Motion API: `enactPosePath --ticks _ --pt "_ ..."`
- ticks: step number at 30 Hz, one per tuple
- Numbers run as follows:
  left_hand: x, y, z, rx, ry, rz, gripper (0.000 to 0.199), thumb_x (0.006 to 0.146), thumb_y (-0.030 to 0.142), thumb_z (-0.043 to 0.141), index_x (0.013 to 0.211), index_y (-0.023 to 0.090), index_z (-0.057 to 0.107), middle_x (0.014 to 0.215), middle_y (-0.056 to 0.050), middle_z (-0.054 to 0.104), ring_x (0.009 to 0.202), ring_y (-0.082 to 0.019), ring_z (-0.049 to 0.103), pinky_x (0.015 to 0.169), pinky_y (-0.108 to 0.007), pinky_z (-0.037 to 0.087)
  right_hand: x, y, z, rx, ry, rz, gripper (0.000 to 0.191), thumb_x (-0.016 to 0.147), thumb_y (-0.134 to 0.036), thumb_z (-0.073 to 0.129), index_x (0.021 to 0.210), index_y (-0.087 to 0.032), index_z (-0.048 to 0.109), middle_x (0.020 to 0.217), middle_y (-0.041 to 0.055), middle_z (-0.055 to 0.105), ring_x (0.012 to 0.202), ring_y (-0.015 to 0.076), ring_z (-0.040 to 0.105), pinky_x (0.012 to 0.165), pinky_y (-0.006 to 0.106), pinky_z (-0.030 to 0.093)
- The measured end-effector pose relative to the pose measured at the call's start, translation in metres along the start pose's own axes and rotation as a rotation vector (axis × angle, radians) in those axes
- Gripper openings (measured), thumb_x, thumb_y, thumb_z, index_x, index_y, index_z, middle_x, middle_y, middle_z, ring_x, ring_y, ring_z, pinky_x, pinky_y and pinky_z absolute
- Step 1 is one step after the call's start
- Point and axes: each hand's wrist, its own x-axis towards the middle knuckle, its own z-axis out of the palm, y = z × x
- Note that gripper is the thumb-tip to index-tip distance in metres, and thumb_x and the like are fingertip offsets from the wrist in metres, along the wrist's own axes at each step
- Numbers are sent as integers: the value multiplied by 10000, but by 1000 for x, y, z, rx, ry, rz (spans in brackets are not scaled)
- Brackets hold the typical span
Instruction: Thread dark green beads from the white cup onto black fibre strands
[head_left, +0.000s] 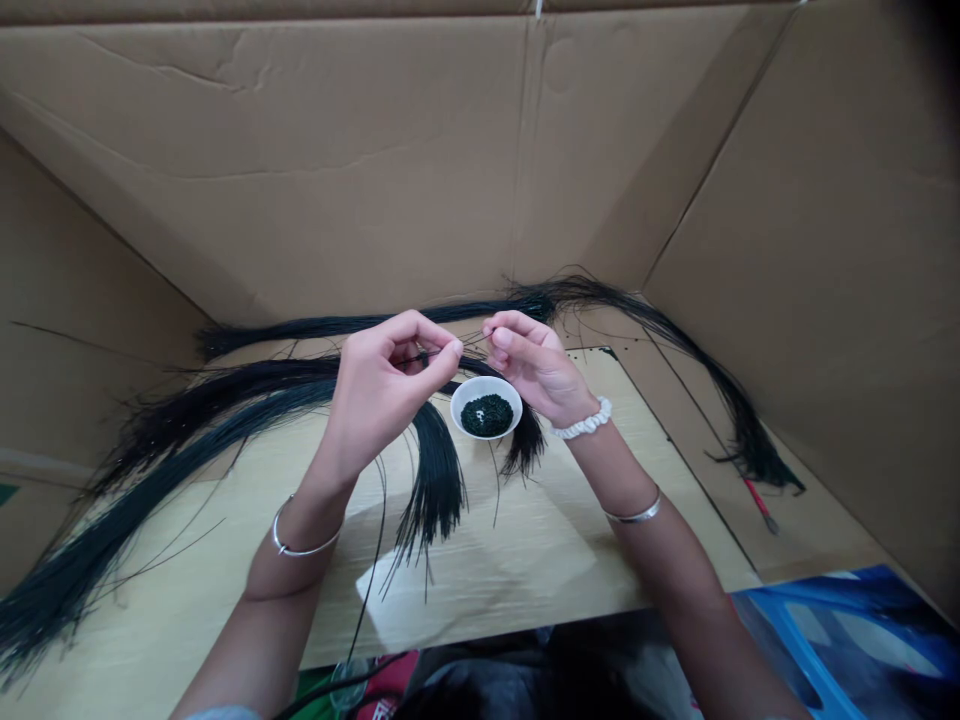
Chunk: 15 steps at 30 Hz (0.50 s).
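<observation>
Pinching a fine dark strand (471,342) at centre frame: left hand (382,395) and right hand (529,365), raised just above a white bowl (486,381). Fingers (455,348) of each hand drawn together, thumb against forefinger; whether both hands clamp the same strand is too fine to tell. Bowl contents: small dark green beads (487,414), with a few paler specks. Long hanks of black fibre (435,480) drape across a pale wood-grain counter (525,540), left of and behind the bowl, with one hank running toward the right of the frame. Handling, as judged: each strand very light, thin and springy, likely to slip or tangle; best taken near its tip between the fingertips. Also present: cardboard walls (262,150), red-handled tool (761,505) at right, white scrunchie (581,422) on the right wrist, metal bangles (306,540) on both forearms.
</observation>
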Motion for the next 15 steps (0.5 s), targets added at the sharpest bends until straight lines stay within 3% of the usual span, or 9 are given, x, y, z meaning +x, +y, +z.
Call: enactPosePath --ticks 15 --pt "0 -1 1 7 -2 8 86 818 238 748 773 182 702 694 3 674 567 -100 557 513 -221 408 -1 4 10 77 12 68 245 640 -300 922 824 -205 790 797 -24 699 622 38 473 559 175 391"
